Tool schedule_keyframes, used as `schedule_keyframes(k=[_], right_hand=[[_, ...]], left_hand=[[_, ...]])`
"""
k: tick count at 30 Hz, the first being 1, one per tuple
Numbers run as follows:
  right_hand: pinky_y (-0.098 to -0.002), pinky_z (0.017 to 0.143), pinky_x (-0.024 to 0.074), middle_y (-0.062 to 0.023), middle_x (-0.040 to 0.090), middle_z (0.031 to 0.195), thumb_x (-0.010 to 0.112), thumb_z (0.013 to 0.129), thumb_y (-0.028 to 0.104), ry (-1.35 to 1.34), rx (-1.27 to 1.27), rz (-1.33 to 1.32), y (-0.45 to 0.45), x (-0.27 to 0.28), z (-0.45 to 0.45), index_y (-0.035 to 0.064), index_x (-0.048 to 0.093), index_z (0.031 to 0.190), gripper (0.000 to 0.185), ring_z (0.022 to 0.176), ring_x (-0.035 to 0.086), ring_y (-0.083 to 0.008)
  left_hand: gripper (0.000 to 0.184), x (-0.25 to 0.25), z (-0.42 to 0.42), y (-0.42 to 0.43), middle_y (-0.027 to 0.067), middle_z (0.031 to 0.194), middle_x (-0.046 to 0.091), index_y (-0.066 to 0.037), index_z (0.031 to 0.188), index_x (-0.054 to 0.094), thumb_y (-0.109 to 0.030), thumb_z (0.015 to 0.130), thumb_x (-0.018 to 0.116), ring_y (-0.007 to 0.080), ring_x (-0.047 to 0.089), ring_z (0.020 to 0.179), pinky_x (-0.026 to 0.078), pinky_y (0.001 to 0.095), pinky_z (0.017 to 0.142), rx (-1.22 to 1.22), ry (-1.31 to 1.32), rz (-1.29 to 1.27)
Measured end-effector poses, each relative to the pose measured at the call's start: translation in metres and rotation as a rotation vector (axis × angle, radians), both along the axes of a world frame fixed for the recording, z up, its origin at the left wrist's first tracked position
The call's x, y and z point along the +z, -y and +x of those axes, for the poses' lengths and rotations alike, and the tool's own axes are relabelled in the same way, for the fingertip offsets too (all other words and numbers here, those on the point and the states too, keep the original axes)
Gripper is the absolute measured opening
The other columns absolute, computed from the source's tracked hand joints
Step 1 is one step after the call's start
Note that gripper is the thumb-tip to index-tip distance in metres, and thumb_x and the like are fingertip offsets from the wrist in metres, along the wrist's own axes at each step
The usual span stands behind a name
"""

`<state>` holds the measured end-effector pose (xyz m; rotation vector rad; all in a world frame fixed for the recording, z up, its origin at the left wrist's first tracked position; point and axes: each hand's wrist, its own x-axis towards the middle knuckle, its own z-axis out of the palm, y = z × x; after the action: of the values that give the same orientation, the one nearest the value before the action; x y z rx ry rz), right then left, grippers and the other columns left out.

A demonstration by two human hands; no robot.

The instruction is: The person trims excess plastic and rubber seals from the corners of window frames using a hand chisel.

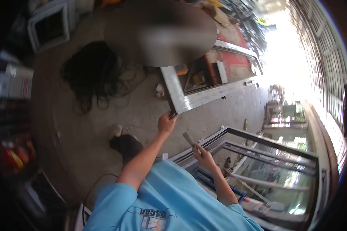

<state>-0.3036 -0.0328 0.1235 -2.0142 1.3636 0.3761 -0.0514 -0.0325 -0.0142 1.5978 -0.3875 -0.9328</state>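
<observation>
My left hand [167, 124] is closed around the near corner of a silvery metal window frame [204, 101], where a small dark piece shows at the fingertips. The frame is tilted over the floor, its far left part hidden behind a blurred oval patch. In my right hand [205, 158], lower and to the right, is a scraper [188, 139] with a flat grey blade pointing up and left. The blade is apart from the metal frame. Below this hand lies a larger dark-edged glazed frame [273, 144].
A tangled black heap of strips [90, 73] lies on the floor to the left. Near the upper left leans a white-edged frame [48, 27]. A red surface [237, 36] with clutter lies behind the metal frame. Barred windows [327, 46] line the right side.
</observation>
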Motion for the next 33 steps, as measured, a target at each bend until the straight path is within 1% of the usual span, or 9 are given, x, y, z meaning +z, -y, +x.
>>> schedule_keyframes(k=[1, 4, 7, 11, 14, 17, 22, 28, 33], right_hand=[[-0.0316, 0.077, 0.0482, -0.0147, 0.065, 0.088, 0.064, 0.093, 0.026, -0.003, -0.057, 0.033, -0.011, 0.012, 0.014, 0.0121, 0.044, 0.145, 0.058, 0.081, 0.057, -0.0146], [-0.0398, 0.087, 0.0494, -0.0237, 0.068, 0.104, 0.06, 0.093, 0.031, 0.033, -0.136, 0.07, -0.03, 0.012, 0.015, 0.0186, 0.042, 0.146, 0.057, 0.1, 0.066, -0.0368], [-0.041, 0.093, 0.047, -0.0228, 0.065, 0.119, 0.06, 0.095, 0.031, 0.09, -0.288, 0.061, -0.047, 0.019, 0.025, 0.0116, 0.041, 0.146, 0.058, 0.109, 0.063, -0.0379], [-0.0284, 0.05, 0.0453, -0.0051, 0.06, 0.073, 0.07, 0.088, 0.027, 0.366, -0.565, -0.043, -0.068, -0.006, 0.013, 0.0032, 0.056, 0.127, 0.048, 0.055, 0.053, -0.0123], [-0.0292, 0.043, 0.0435, -0.0024, 0.054, 0.068, 0.075, 0.079, 0.015, 0.613, -1.005, 0.175, -0.084, 0.0, 0.025, 0.0067, 0.056, 0.088, 0.022, 0.05, 0.056, -0.0136], [-0.0317, 0.048, 0.0517, -0.0052, 0.06, 0.079, 0.067, 0.076, 0.004, 0.894, -1.206, 0.328, -0.089, 0.002, 0.048, 0.0073, 0.054, 0.091, 0.02, 0.057, 0.062, -0.0171], [-0.0345, 0.058, 0.0579, -0.013, 0.064, 0.101, 0.066, 0.078, 0.007, 1.16, -1.211, 0.44, -0.068, 0.011, 0.055, 0.0038, 0.054, 0.098, 0.024, 0.07, 0.069, -0.0232], [-0.0352, 0.06, 0.0592, -0.0078, 0.062, 0.086, 0.07, 0.08, 0.012, 1.287, -1.085, 0.55, -0.003, 0.001, 0.009, 0.0063, 0.054, 0.094, 0.022, 0.067, 0.067, -0.0215], [-0.0335, 0.054, 0.0572, -0.008, 0.059, 0.082, 0.072, 0.078, 0.012, 1.48, -1.066, 0.596, 0.046, 0.0, -0.026, 0.0077, 0.049, 0.091, 0.027, 0.061, 0.065, -0.021]], left_hand=[[0.035, 0.002, 0.004, 0.001, 0.0155, 0.087, 0.07, -0.006, 0.098, 0.071, -0.037, 0.083, 0.067, 0.0327, 0.068, 0.086, 0.049, 0.0419, 0.073, -0.023, -0.006, -0.008], [0.031, -0.005, 0.011, 0.003, 0.0152, 0.078, 0.068, -0.003, 0.089, 0.07, -0.033, 0.084, 0.066, 0.0298, 0.066, 0.076, 0.046, 0.0401, 0.068, -0.106, 0.031, -0.001], [0.03, -0.015, 0.025, -0.001, 0.0131, 0.075, 0.067, -0.003, 0.085, 0.069, -0.032, 0.086, 0.065, 0.0236, 0.064, 0.072, 0.046, 0.0367, 0.066, -0.219, -0.008, -0.192], [0.035, -0.03, 0.052, -0.024, 0.0058, 0.077, 0.069, -0.005, 0.086, 0.07, -0.038, 0.091, 0.062, 0.014, 0.063, 0.073, 0.048, 0.0325, 0.068, -0.7, 0.055, -0.129], [0.039, -0.021, 0.029, -0.053, 0.0049, 0.094, 0.071, -0.004, 0.109, 0.069, -0.038, 0.098, 0.054, 0.0151, 0.065, 0.086, 0.05, 0.0323, 0.081, -0.865, -0.223, 0.066], [0.053, 0.033, -0.01, -0.054, 0.0135, 0.135, 0.053, -0.003, 0.133, 0.055, -0.043, 0.103, 0.039, 0.0238, 0.048, 0.129, 0.036, 0.0369, 0.108, -1.163, -0.172, -0.042], [0.082, 0.076, -0.068, -0.033, 0.0176, 0.152, 0.029, -0.009, 0.149, 0.033, -0.07, 0.096, 0.026, 0.0299, 0.041, 0.135, 0.036, 0.037, 0.109, -1.237, -0.184, -0.099], [0.081, 0.092, -0.037, -0.011, 0.0124, 0.12, 0.059, -0.012, 0.149, 0.036, -0.071, 0.093, 0.037, 0.0201, 0.057, 0.106, 0.046, 0.0347, 0.093, -1.367, -0.54, 0.152], [0.043, 0.095, 0.034, -0.042, 0.0078, 0.106, 0.069, -0.008, 0.121, 0.066, -0.038, 0.089, 0.068, 0.0192, 0.063, 0.094, 0.05, 0.0344, 0.085, -1.251, 0.181, 0.259]])
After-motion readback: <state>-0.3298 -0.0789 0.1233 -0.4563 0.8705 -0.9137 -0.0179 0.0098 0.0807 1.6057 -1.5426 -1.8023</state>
